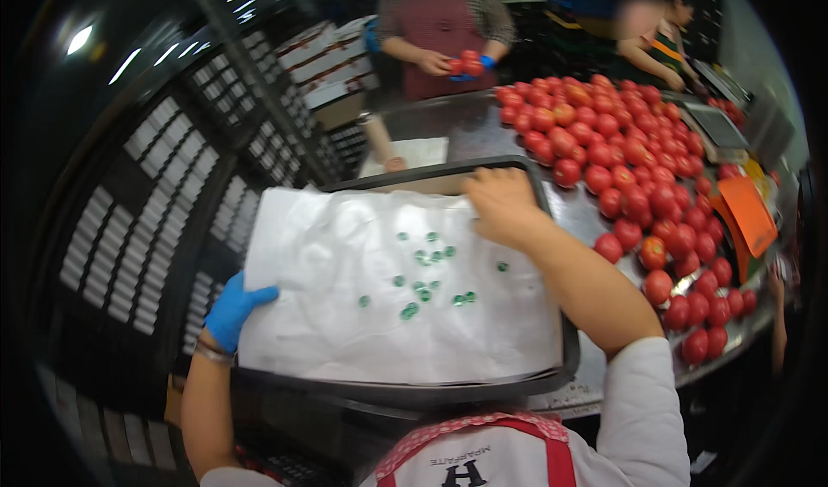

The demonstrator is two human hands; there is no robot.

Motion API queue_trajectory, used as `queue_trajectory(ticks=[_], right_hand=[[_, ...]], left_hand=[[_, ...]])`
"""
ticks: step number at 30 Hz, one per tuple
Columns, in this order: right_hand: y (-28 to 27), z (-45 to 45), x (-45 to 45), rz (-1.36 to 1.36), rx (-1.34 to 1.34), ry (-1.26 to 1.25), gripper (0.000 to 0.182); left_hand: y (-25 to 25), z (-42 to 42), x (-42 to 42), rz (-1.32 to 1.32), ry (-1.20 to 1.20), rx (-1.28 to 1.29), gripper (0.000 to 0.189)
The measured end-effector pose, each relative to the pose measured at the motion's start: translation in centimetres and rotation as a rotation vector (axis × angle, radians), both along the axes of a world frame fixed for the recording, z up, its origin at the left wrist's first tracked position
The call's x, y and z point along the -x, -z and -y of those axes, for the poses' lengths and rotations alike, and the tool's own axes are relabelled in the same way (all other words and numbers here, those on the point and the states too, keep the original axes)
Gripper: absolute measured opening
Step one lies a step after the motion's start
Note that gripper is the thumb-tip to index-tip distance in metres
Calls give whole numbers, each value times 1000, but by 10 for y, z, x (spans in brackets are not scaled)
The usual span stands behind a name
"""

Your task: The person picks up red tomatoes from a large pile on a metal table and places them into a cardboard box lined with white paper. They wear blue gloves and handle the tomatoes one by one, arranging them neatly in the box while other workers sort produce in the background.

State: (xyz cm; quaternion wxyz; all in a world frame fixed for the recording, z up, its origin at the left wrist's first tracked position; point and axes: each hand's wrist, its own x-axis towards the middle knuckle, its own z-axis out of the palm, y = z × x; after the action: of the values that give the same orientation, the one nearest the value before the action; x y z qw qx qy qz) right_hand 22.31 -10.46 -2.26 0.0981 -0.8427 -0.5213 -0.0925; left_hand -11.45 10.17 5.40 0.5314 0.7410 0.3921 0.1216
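In front of me a dark plastic crate (401, 393) is covered by a large white paper sheet (310, 338). Several small green round stickers (424, 289) are scattered over the sheet's middle and right. My left hand (234, 309), in a blue glove, grips the sheet's left edge, its thumb on top and its fingers hidden behind. Bare, my right hand (504, 205) rests at the sheet's far right corner, just inside the crate's rim. Its fingertips point down at the paper, and whether they pinch it is unclear. The crate's contents are hidden under the sheet.
A heap of red tomatoes (601, 124) covers the right of the steel table (466, 121). Beside it are a scale (718, 128) and an orange panel (749, 218). Dark crates (155, 183) stack up at left. Across the table a person's hands (446, 66) hold tomatoes.
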Motion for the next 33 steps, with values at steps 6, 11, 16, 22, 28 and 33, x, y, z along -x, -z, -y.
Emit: queue_trajectory(ticks=[6, 11, 16, 22, 28, 33], right_hand=[[11, 8, -14, 171, 336, 52, 44], [-9, 1, 7, -115, 12, 112, 58], [-13, 2, -7, -445, -719, 94, 62], [-5, 1, -26, -828, -1040, 37, 61], [15, -10, -39, -708, -931, 59, 63], [6, -9, -26, -714, -872, 52, 64]], left_hand=[[-36, 5, -7, 13, 51, -193, 45], [-76, 10, 16, 98, -30, -178, 45], [-153, 33, 23, 246, -61, -365, 53], [-250, 24, 58, 223, -149, -670, 31], [-336, -60, 146, 531, -196, -593, 27], [-356, -73, 187, 481, -436, -892, 28]])
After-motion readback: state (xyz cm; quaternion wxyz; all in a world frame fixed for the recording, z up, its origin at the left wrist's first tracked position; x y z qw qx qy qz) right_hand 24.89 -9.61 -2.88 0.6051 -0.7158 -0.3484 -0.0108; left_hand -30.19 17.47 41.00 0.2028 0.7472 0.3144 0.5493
